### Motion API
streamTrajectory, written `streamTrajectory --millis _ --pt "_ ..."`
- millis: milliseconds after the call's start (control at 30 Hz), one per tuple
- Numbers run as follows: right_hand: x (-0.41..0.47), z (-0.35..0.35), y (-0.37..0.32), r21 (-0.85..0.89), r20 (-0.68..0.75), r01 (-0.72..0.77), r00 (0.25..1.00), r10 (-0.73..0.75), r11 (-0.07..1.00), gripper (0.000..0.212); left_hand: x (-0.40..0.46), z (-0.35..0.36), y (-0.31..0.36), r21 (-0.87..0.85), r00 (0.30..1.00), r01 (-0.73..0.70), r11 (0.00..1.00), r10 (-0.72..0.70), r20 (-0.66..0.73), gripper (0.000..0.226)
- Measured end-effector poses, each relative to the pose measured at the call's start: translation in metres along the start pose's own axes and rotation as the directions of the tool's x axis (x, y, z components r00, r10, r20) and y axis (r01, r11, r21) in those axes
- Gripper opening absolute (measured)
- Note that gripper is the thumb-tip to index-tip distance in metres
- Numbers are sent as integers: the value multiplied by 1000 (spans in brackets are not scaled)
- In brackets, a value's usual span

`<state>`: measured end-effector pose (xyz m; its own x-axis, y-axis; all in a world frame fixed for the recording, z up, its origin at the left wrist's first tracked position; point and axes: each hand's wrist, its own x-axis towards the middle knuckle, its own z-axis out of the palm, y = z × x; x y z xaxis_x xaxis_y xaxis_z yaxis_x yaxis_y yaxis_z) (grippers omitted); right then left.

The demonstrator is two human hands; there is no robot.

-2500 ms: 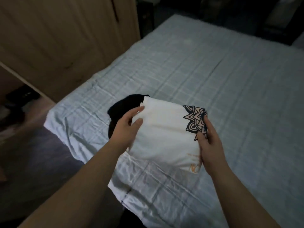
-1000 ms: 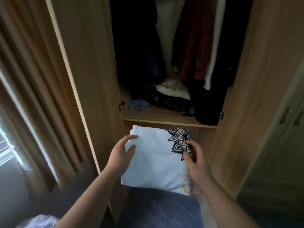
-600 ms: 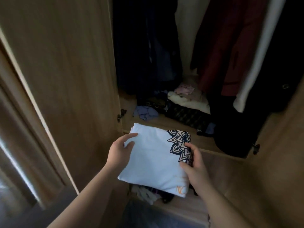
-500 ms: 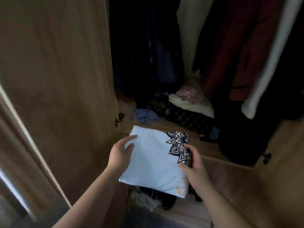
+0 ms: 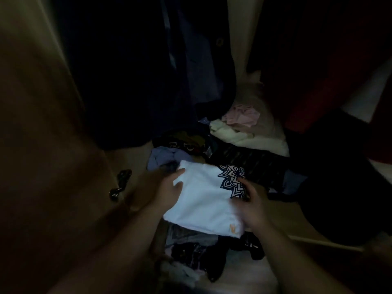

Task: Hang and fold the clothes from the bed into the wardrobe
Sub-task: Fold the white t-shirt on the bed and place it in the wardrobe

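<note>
Here, a person is holding a folded white shirt (image 5: 203,200) at the open front of a dim wooden wardrobe (image 5: 42,145), seen from above. The left hand (image 5: 163,192) is gripping the shirt's left edge, its thumb lying across the top and the other fingers hidden beneath. The right hand (image 5: 252,206) is gripping the right edge, its thumb resting on a dark blue pattern (image 5: 231,179) printed at the shirt's far right corner. A small orange mark (image 5: 233,228) is showing at the near right corner. The shirt is lying flat between the two hands, level with the front of a wooden shelf (image 5: 282,213), its far edge reaching over the shelf beside a crumpled blue-grey garment (image 5: 163,159); whether it is touching the shelf cannot be told. Further back on the shelf, a dark patterned garment (image 5: 244,160), a cream garment (image 5: 244,139) and a small pink garment (image 5: 241,115) are lying in a loose pile. Dark hanging clothes (image 5: 137,71) are filling the upper left, and a dark red hanging garment (image 5: 328,71) is showing on the right. Below the shirt, a tangle of dark clothes (image 5: 201,251) is lying on a lower level. A metal hinge (image 5: 121,183) is sitting on the wardrobe wall to the left.
</note>
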<state>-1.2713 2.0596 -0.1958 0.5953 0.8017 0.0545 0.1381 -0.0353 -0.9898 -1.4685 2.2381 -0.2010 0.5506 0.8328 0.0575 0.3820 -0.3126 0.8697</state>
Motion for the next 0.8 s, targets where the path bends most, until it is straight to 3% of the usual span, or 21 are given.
streamTrajectory --millis 67,167,233,267,333,400,500,800 --pt "18 -6 20 -175 -18 35 999 -38 984 51 22 15 -14 101 998 42 994 -47 46 43" --pt "34 -14 50 -516 112 33 993 29 856 49 39 34 -27 328 994 97 940 -108 16 45" --pt "41 -18 65 -629 144 98 990 -8 771 60 31 52 -12 647 994 -64 759 108 -28 48" --pt "41 -17 64 -660 170 167 983 -72 733 62 22 65 -1 692 968 -194 695 251 19 49" --pt "41 -14 67 -715 234 307 952 -198 629 61 10 93 12 723 922 -358 591 347 173 54" --pt "42 -7 77 -753 252 314 949 -188 578 67 9 115 0 781 937 -336 527 274 218 59" --pt "43 4 96 -773 219 262 965 -145 577 72 9 121 -20 792 963 -268 549 172 206 61" --pt "63 69 83 -785 210 247 969 -131 568 65 31 66 -53 807 972 -236 541 128 199 60"
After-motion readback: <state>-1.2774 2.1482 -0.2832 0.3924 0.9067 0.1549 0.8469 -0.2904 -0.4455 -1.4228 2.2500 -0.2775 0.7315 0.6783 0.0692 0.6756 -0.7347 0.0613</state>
